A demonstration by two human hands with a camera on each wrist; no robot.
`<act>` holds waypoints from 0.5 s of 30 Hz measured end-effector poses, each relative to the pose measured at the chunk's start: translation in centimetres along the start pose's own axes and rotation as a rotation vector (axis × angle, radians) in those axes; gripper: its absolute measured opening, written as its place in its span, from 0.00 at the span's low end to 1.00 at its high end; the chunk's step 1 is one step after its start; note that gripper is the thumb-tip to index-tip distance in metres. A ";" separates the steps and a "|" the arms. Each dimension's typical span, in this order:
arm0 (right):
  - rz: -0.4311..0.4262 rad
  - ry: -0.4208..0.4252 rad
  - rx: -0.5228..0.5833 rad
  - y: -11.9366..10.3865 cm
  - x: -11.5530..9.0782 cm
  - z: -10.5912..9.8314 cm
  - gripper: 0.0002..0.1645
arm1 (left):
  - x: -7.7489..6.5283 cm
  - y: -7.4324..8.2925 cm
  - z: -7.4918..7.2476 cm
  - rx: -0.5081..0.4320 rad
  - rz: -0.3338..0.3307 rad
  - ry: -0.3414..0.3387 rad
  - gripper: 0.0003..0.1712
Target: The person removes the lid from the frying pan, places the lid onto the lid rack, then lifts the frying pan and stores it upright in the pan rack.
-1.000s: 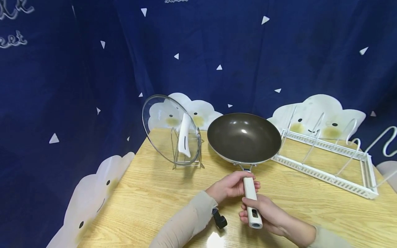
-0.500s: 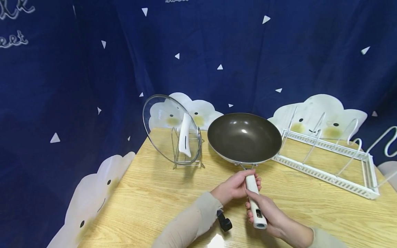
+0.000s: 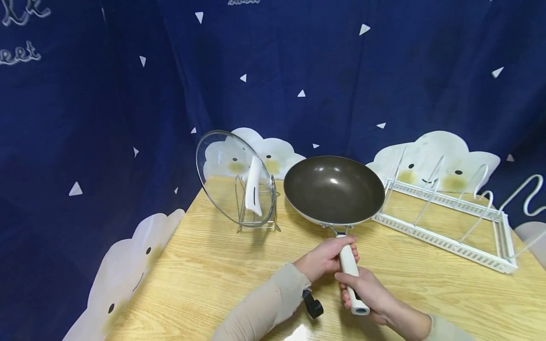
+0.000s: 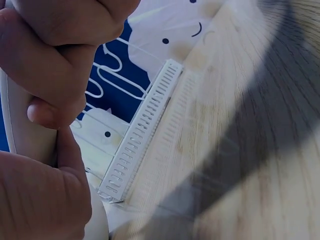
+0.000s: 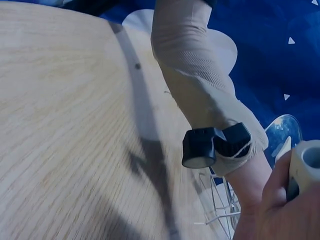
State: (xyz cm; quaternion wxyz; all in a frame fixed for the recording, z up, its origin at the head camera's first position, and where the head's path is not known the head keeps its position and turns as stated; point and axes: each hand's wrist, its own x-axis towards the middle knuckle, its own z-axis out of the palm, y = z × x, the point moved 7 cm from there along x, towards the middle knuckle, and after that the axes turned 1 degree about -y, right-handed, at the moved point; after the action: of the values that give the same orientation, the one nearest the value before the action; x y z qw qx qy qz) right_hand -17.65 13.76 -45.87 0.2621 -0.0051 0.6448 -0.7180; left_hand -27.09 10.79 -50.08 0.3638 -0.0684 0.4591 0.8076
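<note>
A dark-lined frying pan (image 3: 334,190) with a pale outer wall faces up in the head view, its white handle (image 3: 349,260) pointing toward me. My left hand (image 3: 326,255) grips the handle near the pan, fingertips showing on its far side. Closer to the handle's end, my right hand (image 3: 368,291) holds it with the thumb laid across the top. In the left wrist view, curled fingers (image 4: 60,60) wrap the handle. The right wrist view shows the handle's hollow end (image 5: 311,159) beside the right hand.
Left of the pan, a glass lid (image 3: 222,175) with a white handle stands tilted in a small wire rack (image 3: 258,225). A white rack (image 3: 443,246) with wire dividers lies to the right on the wooden table (image 3: 192,284). A patterned blue curtain (image 3: 273,57) hangs behind.
Both hands and the handle's end have shifted slightly right. The right thumb now lies more across the handle, covering part of its slot. Lid and racks stay put.
</note>
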 end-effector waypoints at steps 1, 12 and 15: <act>-0.004 -0.003 -0.009 0.0 0.0 -0.1 0.09 | 0.0 0.0 0.0 -0.004 0.004 0.006 0.17; -0.021 -0.016 -0.044 -0.1 -0.2 -0.4 0.10 | 0.1 0.0 0.2 0.000 0.061 0.007 0.15; -0.022 -0.020 -0.033 -0.1 -0.2 -0.5 0.10 | 0.0 0.1 0.1 0.001 0.081 0.018 0.14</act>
State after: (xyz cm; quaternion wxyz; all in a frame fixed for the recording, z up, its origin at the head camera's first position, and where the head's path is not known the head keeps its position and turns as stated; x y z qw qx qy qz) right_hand -17.64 14.35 -45.83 0.2605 -0.0235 0.6540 -0.7099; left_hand -27.12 10.91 -49.97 0.3267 -0.0569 0.4650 0.8208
